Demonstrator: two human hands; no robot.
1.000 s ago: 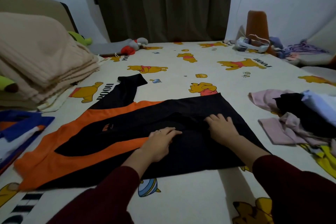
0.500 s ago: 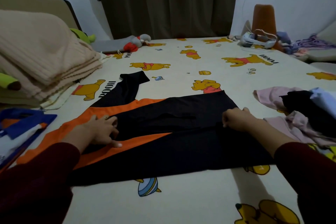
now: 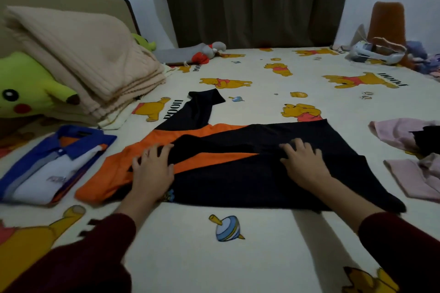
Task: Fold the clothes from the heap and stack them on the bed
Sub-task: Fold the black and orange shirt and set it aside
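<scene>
I see both hands flat on the shirt (image 3: 273,173), fingers spread, gripping nothing: left hand (image 3: 152,171) on its orange end, right hand (image 3: 301,165) on the black. Shirt lies mid-bed (image 3: 238,257), one sleeve stretched away. Folded stack (image 3: 47,164) left; heap (image 3: 414,147) right. Blanket (image 3: 83,54), curtain (image 3: 254,2) beyond.

The heap of clothes (image 3: 414,150) runs off the right edge, so its full extent cannot be told. The yellow plush toy (image 3: 26,93) is cut by the left edge and partly buried under the beige blanket (image 3: 78,54). The left hand (image 3: 152,169) covers part of the shirt (image 3: 262,169). Small print on the folded blue shirt (image 3: 47,169) is unreadable.
</scene>
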